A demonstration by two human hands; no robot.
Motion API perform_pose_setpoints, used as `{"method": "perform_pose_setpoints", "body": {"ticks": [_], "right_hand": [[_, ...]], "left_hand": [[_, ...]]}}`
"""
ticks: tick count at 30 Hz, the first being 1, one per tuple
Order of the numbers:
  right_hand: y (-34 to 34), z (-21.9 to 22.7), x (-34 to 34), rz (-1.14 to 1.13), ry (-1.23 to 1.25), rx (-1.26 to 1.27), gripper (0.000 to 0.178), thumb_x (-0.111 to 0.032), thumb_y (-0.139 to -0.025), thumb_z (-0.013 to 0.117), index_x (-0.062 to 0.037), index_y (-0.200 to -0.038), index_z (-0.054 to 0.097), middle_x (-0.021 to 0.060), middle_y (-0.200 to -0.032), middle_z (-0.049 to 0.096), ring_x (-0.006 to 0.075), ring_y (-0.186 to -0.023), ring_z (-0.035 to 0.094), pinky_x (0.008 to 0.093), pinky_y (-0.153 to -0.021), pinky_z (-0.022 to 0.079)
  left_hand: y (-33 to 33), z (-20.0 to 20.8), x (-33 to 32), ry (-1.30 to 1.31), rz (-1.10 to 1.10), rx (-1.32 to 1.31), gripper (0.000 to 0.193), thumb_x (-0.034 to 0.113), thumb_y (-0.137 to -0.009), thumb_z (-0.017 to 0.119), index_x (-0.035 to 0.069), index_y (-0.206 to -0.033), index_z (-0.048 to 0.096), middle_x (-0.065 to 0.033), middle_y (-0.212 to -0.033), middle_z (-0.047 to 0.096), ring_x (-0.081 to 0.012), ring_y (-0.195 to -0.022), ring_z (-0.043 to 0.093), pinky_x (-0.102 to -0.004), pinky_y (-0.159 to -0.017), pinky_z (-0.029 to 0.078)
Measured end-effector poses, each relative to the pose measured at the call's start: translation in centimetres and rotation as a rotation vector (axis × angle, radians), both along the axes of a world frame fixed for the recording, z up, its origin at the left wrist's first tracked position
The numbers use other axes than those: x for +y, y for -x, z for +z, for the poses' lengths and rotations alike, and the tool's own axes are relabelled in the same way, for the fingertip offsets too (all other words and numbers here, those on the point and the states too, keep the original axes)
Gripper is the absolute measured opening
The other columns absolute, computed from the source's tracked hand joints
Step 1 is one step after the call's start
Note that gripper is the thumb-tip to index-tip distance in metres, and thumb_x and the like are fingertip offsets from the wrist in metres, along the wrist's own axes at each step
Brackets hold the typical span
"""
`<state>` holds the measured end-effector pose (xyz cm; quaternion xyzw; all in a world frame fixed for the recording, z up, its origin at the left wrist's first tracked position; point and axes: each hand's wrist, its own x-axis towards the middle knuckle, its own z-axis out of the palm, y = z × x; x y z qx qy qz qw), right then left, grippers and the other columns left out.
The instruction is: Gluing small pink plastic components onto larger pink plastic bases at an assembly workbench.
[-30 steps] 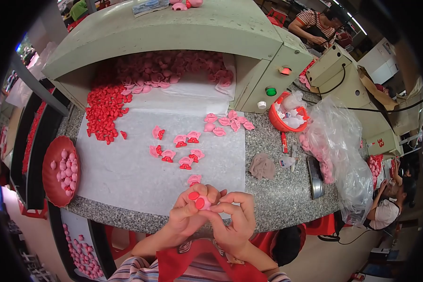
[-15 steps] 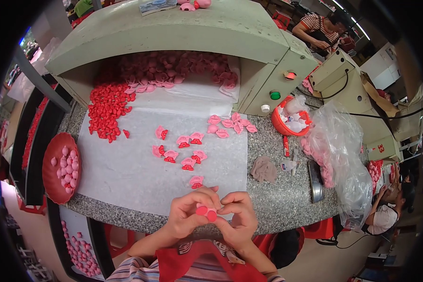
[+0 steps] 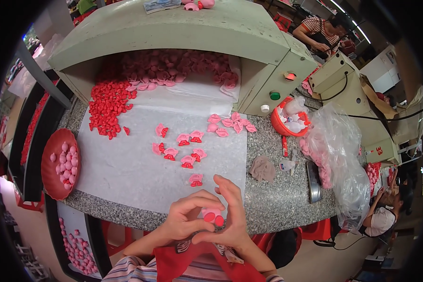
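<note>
A small pink toy part with two round red ends (image 3: pixel 213 216) is pinched between the thumb and fingers of my left hand (image 3: pixel 185 214), low in the middle near the table's front edge. My right hand (image 3: pixel 234 218) curves around its right side, thumb and fingers spread apart; whether it touches the part is hard to tell. Just beyond my hands lies a pink-and-red piece (image 3: pixel 195 179) on the white sheet (image 3: pixel 127 164). Several similar pink-and-red pieces (image 3: pixel 188 161) lie farther up the sheet, and a cluster of plain pink pieces (image 3: pixel 228 123) sits to their right.
A pale green machine housing (image 3: pixel 169 33) arches over heaped pink parts (image 3: pixel 174 68) and red parts (image 3: pixel 108 108). A red bowl (image 3: pixel 49 174) of pink balls stands left. Rightward are an orange basket (image 3: pixel 279 124), a cloth (image 3: pixel 263 169), a dark tray (image 3: pixel 314 183) and a plastic bag (image 3: pixel 348 164).
My right hand's fingers have spread and come off the part, having gripped it before. The part has shifted slightly right and tilted, still in my left hand.
</note>
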<state>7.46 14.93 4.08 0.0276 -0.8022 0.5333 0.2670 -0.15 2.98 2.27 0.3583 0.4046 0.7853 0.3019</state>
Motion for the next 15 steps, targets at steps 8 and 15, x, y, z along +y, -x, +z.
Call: {"method": "perform_pose_setpoints", "body": {"ticks": [8, 15], "right_hand": [[0.8, 0.8, -0.7, 0.125, 0.226, -0.080, 0.121, -0.040, -0.041, 0.085, 0.0032, -0.134, 0.022, 0.0241, -0.129, 0.039, 0.0336, -0.113, 0.047, 0.0377, -0.088, 0.043], [1.1, 0.3, -0.5, 0.047, -0.061, -0.012, 0.084, -0.029, -0.052, 0.084, 0.0032, -0.119, 0.044, 0.0233, -0.119, 0.049, 0.0318, -0.104, 0.055, 0.0353, -0.081, 0.049]], "left_hand": [[-0.1, 1.2, -0.1, 0.012, -0.085, -0.161, 0.039, 0.005, -0.064, 0.076, -0.001, -0.098, 0.056, -0.0123, -0.098, 0.053, -0.0183, -0.090, 0.053, -0.0299, -0.077, 0.043], [-0.6, 0.6, 0.0, 0.068, 0.028, -0.115, 0.032, 0.014, -0.067, 0.076, -0.002, -0.089, 0.059, -0.0085, -0.093, 0.055, -0.0136, -0.079, 0.055, -0.0254, -0.068, 0.044]]}}
